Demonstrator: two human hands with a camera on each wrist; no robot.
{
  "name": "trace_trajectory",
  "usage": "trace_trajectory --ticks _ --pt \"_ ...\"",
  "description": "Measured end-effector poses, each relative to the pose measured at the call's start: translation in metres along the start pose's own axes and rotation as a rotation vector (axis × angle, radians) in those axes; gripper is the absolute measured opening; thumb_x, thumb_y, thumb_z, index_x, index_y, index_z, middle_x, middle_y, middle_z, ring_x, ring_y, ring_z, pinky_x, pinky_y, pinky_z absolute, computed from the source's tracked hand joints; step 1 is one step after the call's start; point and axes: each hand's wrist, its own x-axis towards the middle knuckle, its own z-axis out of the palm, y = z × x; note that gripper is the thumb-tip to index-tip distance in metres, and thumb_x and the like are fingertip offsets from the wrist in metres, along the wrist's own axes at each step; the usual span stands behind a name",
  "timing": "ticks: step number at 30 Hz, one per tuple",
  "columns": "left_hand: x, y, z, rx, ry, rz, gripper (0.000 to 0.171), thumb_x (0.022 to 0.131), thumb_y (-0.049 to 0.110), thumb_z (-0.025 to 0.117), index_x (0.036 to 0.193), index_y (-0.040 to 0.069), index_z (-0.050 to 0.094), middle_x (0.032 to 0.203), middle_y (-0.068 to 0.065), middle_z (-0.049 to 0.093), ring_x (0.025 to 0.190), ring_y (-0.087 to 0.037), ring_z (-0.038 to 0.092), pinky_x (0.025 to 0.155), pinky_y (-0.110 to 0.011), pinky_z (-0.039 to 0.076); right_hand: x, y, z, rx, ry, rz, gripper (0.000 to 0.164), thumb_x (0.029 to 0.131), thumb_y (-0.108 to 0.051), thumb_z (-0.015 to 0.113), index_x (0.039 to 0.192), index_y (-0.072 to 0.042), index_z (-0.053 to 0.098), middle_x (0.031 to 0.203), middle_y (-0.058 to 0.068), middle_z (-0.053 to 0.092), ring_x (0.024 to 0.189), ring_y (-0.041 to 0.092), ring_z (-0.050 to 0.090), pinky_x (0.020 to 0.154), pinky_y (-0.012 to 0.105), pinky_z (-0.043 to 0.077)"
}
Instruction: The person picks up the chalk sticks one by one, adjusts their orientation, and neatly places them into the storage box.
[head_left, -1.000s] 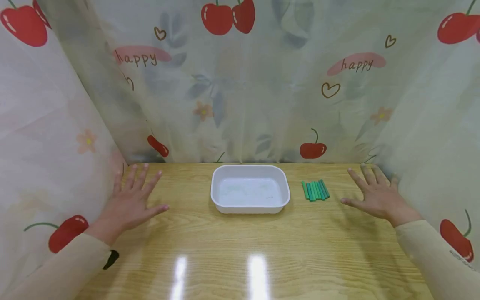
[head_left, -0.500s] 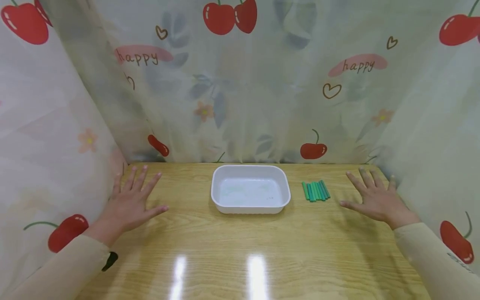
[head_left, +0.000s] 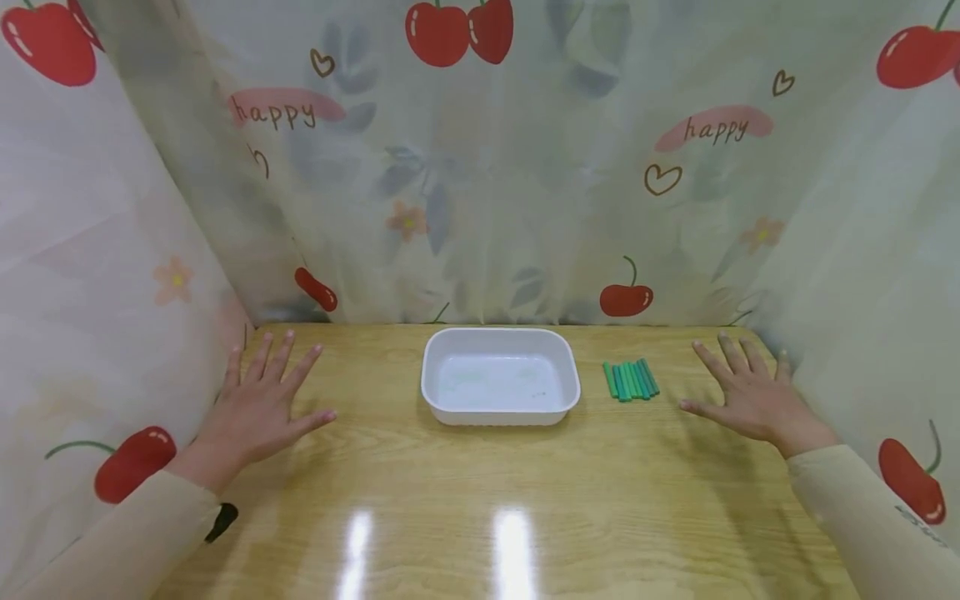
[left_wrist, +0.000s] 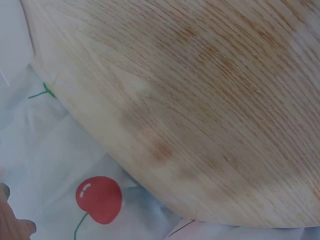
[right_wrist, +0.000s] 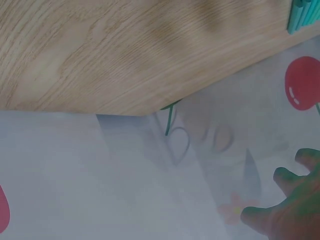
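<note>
In the head view, my left hand (head_left: 251, 412) is at the left with its fingers spread and nothing in it. Spread likewise, my right hand (head_left: 757, 400) is at the right, also holding nothing. Nearest to it, a row of several slim green and teal sticks (head_left: 632, 380) lies side by side on the table. A white rectangular tub (head_left: 500, 417) with rounded corners stands between the hands, left of the sticks. Part of the left hand (left_wrist: 12, 220) shows at the lower left of its wrist view. In the right wrist view, the ends of the sticks (right_wrist: 303, 15) show top right.
The wood-grain table (head_left: 450, 483) reflects two bright light streaks near the front. Behind it hangs a cherry-print cloth (head_left: 487, 208), with more of the cloth (head_left: 97, 275) rising along the left side and the right side. Faint marks show on the tub's floor.
My right hand has shifted very slightly to the left. The left hand, the tub and the sticks stay where they were.
</note>
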Motion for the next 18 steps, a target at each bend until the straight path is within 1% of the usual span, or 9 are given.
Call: trace_trajectory --ticks 4,8,13,18 --pt "0.0003 0.0010 -0.0001 -0.008 0.002 0.000 0.098 0.090 0.076 0.046 0.162 0.018 0.014 0.166 -0.022 -0.001 0.149 -0.038 -0.020 0.112 -0.059 -0.024 -0.0007 0.0014 0.0010 0.003 0.005 -0.004 0.102 0.090 -0.073 0.052 0.163 -0.021 0.004 0.161 0.031 0.011 0.143 0.057 0.010 0.098 0.086 0.001" --pt "0.0000 0.0012 0.0000 -0.009 -0.014 -0.004 0.099 0.090 0.076 0.046 0.163 0.019 0.011 0.166 -0.022 -0.004 0.149 -0.037 -0.022 0.111 -0.059 -0.025 -0.0014 0.0006 -0.0006 0.007 0.005 -0.002 0.101 0.090 -0.073 0.052 0.163 -0.020 0.005 0.161 0.031 0.012 0.143 0.057 0.011 0.099 0.086 0.001" --pt "-0.0012 0.0009 0.0014 -0.005 -0.020 -0.012 0.099 0.090 0.077 0.046 0.163 0.021 0.009 0.166 -0.023 0.000 0.149 -0.037 -0.021 0.111 -0.059 -0.026 -0.0010 -0.0007 -0.0039 0.011 0.004 0.005 0.101 0.090 -0.072 0.053 0.163 -0.020 0.006 0.162 0.030 0.010 0.144 0.057 0.009 0.099 0.086 0.002" --pt "-0.0033 0.0003 0.0024 -0.004 -0.028 -0.018 0.099 0.090 0.077 0.046 0.163 0.021 0.010 0.166 -0.023 -0.001 0.149 -0.038 -0.020 0.110 -0.058 -0.027 -0.0017 -0.0017 -0.0042 0.015 0.005 0.005 0.101 0.090 -0.071 0.054 0.163 -0.019 0.008 0.162 0.030 0.009 0.144 0.056 0.008 0.099 0.086 0.002"
